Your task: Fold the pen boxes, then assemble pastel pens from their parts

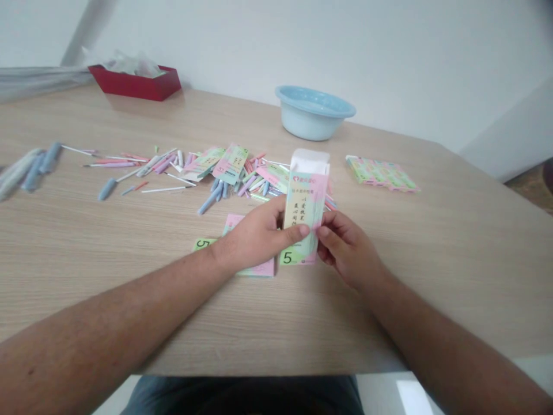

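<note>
Between my two hands stands a pink, yellow and green paper box [307, 199] with a "5" near its bottom edge and a white flap raised at its top. My left hand [263, 230] grips it from the left, thumb across the front. The fingers of my right hand [345, 245] pinch its right edge. Under and beside my left wrist lie more printed boxes [254, 270], partly covered by the hand. Just beyond is a heap of pastel pens, caps and refills [254, 183], with some flat boxes [232, 163] on top.
A light blue basin [315, 109] stands at the back. To the right lies a row of printed boxes [382, 174]. A red tray [133, 85] with clear plastic bags sits at the back left. Blue and white pen parts [32, 167] lie at the left.
</note>
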The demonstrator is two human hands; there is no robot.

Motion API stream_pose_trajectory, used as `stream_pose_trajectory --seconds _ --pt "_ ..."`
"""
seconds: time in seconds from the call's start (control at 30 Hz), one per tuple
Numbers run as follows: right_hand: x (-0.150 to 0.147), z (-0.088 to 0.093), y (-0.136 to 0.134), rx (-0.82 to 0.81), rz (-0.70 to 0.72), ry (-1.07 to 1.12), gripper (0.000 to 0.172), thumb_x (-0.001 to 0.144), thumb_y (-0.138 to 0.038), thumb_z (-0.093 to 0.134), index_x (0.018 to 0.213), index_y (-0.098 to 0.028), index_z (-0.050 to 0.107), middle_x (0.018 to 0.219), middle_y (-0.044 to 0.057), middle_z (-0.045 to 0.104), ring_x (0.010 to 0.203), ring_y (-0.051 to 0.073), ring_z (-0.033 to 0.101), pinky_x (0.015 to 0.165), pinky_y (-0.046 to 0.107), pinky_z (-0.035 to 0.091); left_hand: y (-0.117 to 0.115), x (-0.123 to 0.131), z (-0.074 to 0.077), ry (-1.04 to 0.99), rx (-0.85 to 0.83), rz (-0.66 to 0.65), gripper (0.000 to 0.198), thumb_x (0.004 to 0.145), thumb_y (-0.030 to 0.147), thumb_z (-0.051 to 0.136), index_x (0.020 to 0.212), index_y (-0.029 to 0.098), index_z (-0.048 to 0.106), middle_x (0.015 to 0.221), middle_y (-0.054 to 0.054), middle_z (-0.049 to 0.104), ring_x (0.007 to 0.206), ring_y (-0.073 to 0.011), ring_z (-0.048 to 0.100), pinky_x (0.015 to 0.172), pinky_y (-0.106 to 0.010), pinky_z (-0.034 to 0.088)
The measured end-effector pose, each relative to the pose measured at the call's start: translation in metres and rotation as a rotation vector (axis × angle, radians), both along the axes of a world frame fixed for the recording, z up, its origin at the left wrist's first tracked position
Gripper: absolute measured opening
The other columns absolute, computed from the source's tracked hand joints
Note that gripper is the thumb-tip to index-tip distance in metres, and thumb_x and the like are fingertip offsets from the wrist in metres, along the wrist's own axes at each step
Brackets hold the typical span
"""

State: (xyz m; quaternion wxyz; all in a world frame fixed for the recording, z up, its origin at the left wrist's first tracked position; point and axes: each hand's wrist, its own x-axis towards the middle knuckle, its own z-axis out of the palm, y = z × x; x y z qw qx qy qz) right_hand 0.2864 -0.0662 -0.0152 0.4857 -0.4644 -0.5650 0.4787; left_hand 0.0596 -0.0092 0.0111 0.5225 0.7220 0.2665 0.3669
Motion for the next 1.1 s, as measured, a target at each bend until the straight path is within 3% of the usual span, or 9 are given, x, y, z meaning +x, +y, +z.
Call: stream_pose_trajectory --seconds 0.07,0.17,0.27,0.37,0.53,0.63,0.77,0.93,1.1 --pt "-0.001 0.002 0.003 -0.094 -0.070 0.152 0.031 0.098 -0.049 0.081 0.092 -0.026 0.061 0.061 -0.007 0.060 0.049 0.012 0.052 0.044 0.022 0.038 0.001 0.000 0.001 -0.059 -0.040 -0.003 0.044 0.094 0.050 0.089 0.118 0.016 0.074 0.111 -0.009 0.081 0.104 -0.0276 0.077 0.086 -0.036 0.063" --pt "-0.002 0.003 0.004 -0.082 -0.070 0.275 0.036 0.090 -0.054 0.086 0.099 -0.027 0.064 0.074 -0.004 0.069 0.055 0.012 0.059 0.043 0.022 0.042 0.000 0.000 0.004 -0.032 -0.002 0.033 0.033 0.096 0.045 0.085 0.109 0.017 0.075 0.112 -0.007 0.082 0.101 -0.0249 0.076 0.085 -0.033 0.060" --pt "-0.005 0.002 0.000 -0.014 0.049 0.228 0.054 0.090 -0.071 0.086 0.118 -0.027 0.069 0.077 -0.003 0.071 0.055 0.013 0.059 0.042 0.023 0.043 -0.003 0.000 0.006 0.068 0.142 0.079 0.022 0.100 0.037 0.079 0.111 0.019 0.078 0.116 -0.006 0.083 0.106 -0.0253 0.076 0.093 -0.036 0.058" --pt "-0.008 0.000 -0.004 -0.007 0.062 0.193 0.043 0.094 -0.063 0.090 0.107 -0.027 0.070 0.071 -0.004 0.068 0.054 0.012 0.058 0.044 0.022 0.045 -0.004 0.000 0.004 0.118 0.243 0.066 0.027 0.101 0.038 0.080 0.121 0.020 0.081 0.118 -0.007 0.084 0.109 -0.0261 0.076 0.099 -0.039 0.056" --pt "-0.002 0.004 0.003 -0.057 -0.018 0.426 0.043 0.086 -0.058 0.098 0.100 -0.027 0.071 0.075 -0.005 0.071 0.060 0.011 0.062 0.052 0.021 0.054 0.000 0.002 -0.008 -0.085 0.080 0.057 0.054 0.095 0.044 0.087 0.137 0.015 0.071 0.119 -0.011 0.081 0.105 -0.0257 0.077 0.092 -0.038 0.061" --pt "0.003 0.005 0.008 -0.076 -0.005 0.479 0.043 0.086 -0.058 0.098 0.103 -0.028 0.072 0.079 -0.005 0.072 0.067 0.012 0.064 0.059 0.021 0.058 -0.001 0.004 -0.010 -0.121 0.065 0.101 0.042 0.092 0.040 0.089 0.122 0.016 0.073 0.113 -0.008 0.081 0.092 -0.0212 0.076 0.079 -0.032 0.059" --pt "0.000 0.005 0.004 -0.127 0.064 0.453 0.054 0.085 -0.069 0.094 0.120 -0.033 0.073 0.109 -0.002 0.081 0.084 0.015 0.075 0.066 0.026 0.063 -0.004 0.001 -0.007 0.040 0.387 0.277 0.017 0.098 0.035 0.082 0.108 0.022 0.078 0.103 -0.005 0.081 0.092 -0.0218 0.074 0.084 -0.035 0.058" --pt "-0.012 0.002 -0.005 -0.152 0.089 0.532 0.077 0.075 -0.082 0.094 0.134 -0.037 0.071 0.110 -0.001 0.081 0.085 0.019 0.076 0.062 0.028 0.065 0.001 -0.006 -0.010 0.159 0.935 0.214 0.017 0.100 0.019 0.075 0.115 0.023 0.079 0.117 -0.010 0.082 0.112 -0.0286 0.074 0.102 -0.045 0.057" --pt "-0.011 -0.002 0.000 -0.155 -0.033 0.545 0.063 0.081 -0.056 0.099 0.133 -0.033 0.072 0.102 0.000 0.081 0.076 0.017 0.072 0.056 0.024 0.062 0.004 -0.003 -0.017 0.173 0.923 0.074 0.045 0.093 0.003 0.062 0.131 0.024 0.074 0.134 -0.012 0.078 0.129 -0.0284 0.072 0.113 -0.048 0.059"
